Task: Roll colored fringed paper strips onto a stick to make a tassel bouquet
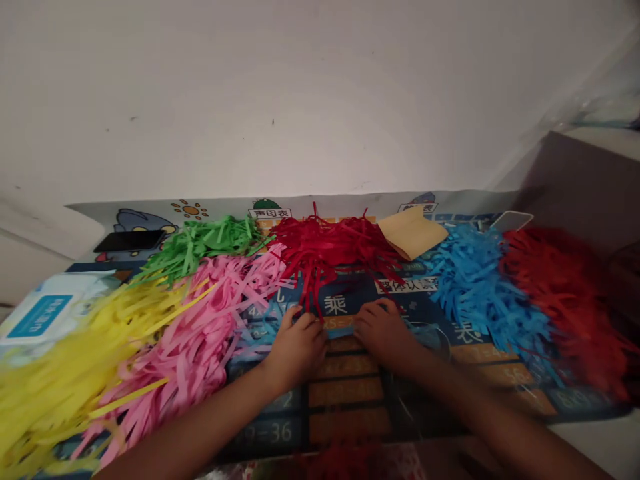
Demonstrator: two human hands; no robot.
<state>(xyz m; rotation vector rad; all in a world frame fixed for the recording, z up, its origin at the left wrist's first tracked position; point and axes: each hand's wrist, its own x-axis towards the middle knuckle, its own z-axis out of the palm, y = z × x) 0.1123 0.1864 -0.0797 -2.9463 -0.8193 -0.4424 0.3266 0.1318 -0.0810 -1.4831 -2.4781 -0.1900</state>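
Note:
Near the middle of the printed mat, my left hand (299, 345) is closed on blue paper strips (341, 331). The same blue stretch runs across to my right hand (384, 333), whose fingers are curled down on it. Loose fringed ends fan out left of my left hand, and more blue shows just right of my right wrist. A thin pale string (449, 343) curves beside that wrist. My fingertips are partly hidden and the picture is dim. Just beyond my hands lies a dark red fringed paper bundle (335, 243).
Yellow (95, 333), pink (200, 333) and green (215, 243) paper strips heap at left. Blue (485, 280) and red (560, 300) heaps lie at right. Also there are a wipes pack (43, 317), a black phone (130, 241) and a tan paper piece (413, 232). A wall stands behind.

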